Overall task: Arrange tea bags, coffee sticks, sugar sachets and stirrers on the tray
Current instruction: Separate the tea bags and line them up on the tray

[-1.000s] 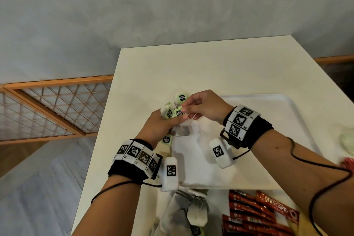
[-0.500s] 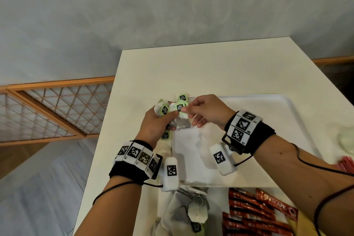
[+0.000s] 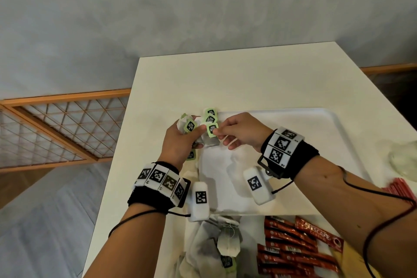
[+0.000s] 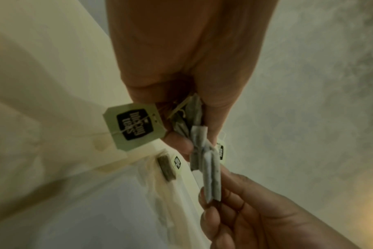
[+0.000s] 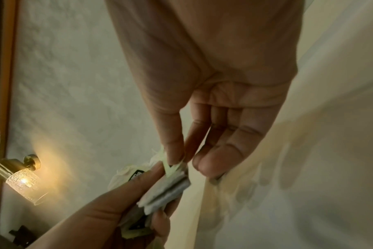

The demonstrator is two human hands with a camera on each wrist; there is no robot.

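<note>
Cream table (image 3: 248, 79) running from the near edge to the grey wall, with a wooden lattice screen (image 3: 56, 128) off to the left. White tray (image 3: 316, 119) lying flat mid-table, bare as far as the arms let it show. Near edge crowded with supplies: loose heap of tea bags (image 3: 216, 244) at near left of the tray, red Nescafe coffee sticks (image 3: 300, 246) fanned just right of them, thin red stirrers (image 3: 399, 187) at the far right edge, and a pale blurred thing (image 3: 404, 160) beyond those, too soft to name.

Above the tray's far-left corner, left hand (image 3: 180, 142) curled round a bunch of tea bags (image 3: 208, 141), thumb clamped over the sachets, green tags sticking up and one dangling on its string (image 4: 136, 126). Right hand (image 3: 241, 133) pinching one green tag (image 3: 212, 130) between thumb and forefinger, remaining fingers loose and spread.

Likely step: teasing a single bag free of the bunch for laying on the tray. Risks from here: strings looking tangled among the tags, so a pull on one tag probably dragging neighbours out; a sharp tug tearing tag from string; a slackened left grip spilling the bunch half off the tray.
</note>
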